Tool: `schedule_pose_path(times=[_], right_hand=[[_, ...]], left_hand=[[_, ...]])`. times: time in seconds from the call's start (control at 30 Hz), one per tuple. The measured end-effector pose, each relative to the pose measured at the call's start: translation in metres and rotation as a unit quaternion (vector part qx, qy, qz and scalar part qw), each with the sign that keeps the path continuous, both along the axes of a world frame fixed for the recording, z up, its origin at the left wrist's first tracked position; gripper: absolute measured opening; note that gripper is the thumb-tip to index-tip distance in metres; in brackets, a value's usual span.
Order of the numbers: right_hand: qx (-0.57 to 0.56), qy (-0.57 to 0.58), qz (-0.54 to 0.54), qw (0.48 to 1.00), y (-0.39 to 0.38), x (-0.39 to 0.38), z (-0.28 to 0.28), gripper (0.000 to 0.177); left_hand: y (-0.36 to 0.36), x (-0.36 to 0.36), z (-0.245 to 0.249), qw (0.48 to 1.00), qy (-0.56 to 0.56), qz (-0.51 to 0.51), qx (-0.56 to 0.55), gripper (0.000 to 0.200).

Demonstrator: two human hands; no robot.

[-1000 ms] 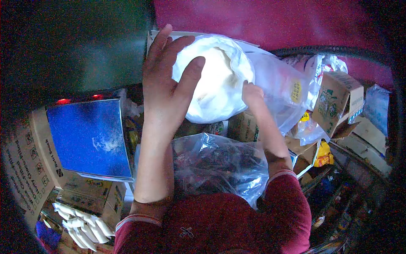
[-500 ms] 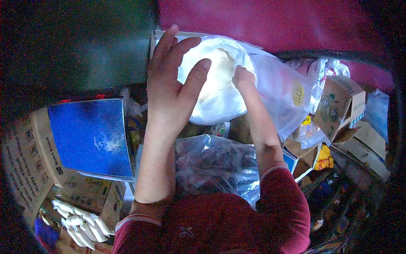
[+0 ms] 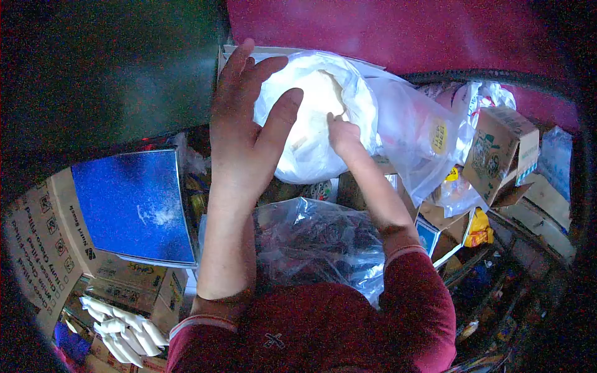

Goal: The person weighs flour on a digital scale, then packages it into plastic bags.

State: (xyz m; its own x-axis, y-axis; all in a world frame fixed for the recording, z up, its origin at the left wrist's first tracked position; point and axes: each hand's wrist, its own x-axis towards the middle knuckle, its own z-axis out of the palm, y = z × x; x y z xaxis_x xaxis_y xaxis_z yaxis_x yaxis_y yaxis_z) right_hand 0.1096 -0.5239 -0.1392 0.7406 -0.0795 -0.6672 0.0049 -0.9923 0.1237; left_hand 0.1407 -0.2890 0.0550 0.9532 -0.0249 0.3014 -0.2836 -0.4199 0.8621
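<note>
A white plastic bag [image 3: 362, 84] stands wide at the mouth, with a bright white, powdery-looking mass [image 3: 314, 96] inside. My left hand [image 3: 245, 124] is at the bag's left side, thumb and fingers spread, thumb overlapping the mouth in this view. Inside the right part of the mouth is my right hand [image 3: 344, 134], fingers curled closed right at the white contents; I cannot tell what is in them. To the right of the bag hangs a translucent plastic bag [image 3: 413, 127] with a yellow label.
A blue-topped box [image 3: 134, 205] and a printed carton [image 3: 46, 248] stand at left, with white packets [image 3: 124, 329] below. Clear plastic wrap [image 3: 311, 242] lies nearest my body. At right are a small cardboard box [image 3: 500, 149] and a yellow packet [image 3: 478, 227].
My right hand has moved left and slightly toward my body within the bag's mouth. My left hand stays spread at the left side, shifted a little left in view.
</note>
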Motion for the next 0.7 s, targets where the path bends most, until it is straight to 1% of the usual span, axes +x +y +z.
schedule_pose_path(times=[0.1, 0.2, 0.3, 0.43, 0.5, 0.53, 0.63, 0.7], right_hand=[[-0.009, -0.043, -0.065, 0.997, -0.030, -0.007, 0.015, 0.040], [-0.058, -0.009, -0.091, 0.994, -0.048, -0.008, 0.022, 0.051], [0.004, 0.000, -0.104, 0.995, -0.035, -0.012, 0.024, 0.053], [0.091, -0.044, -0.117, 0.988, 0.008, -0.016, 0.020, 0.051], [0.114, -0.078, -0.140, 0.980, 0.018, -0.016, 0.004, 0.053], [0.115, -0.090, -0.141, 0.979, 0.020, -0.014, -0.006, 0.050], [0.116, -0.086, -0.159, 0.977, 0.024, -0.012, -0.023, 0.051], [0.117, -0.077, -0.157, 0.978, 0.025, -0.013, -0.029, 0.054]], left_hand=[[0.000, -0.001, 0.001, 1.000, -0.004, 0.003, -0.012, 0.035], [0.000, -0.002, 0.001, 1.000, -0.008, 0.001, -0.013, 0.035], [0.001, 0.000, 0.002, 1.000, -0.009, -0.001, -0.005, 0.035], [-0.001, -0.001, 0.001, 1.000, -0.004, 0.000, 0.002, 0.036], [-0.002, -0.001, 0.000, 1.000, 0.001, 0.000, -0.005, 0.036], [-0.002, -0.002, 0.000, 1.000, 0.003, 0.000, -0.009, 0.036], [0.000, -0.001, 0.001, 1.000, 0.000, -0.001, -0.005, 0.035], [0.001, 0.000, 0.001, 1.000, 0.002, -0.002, -0.003, 0.035]])
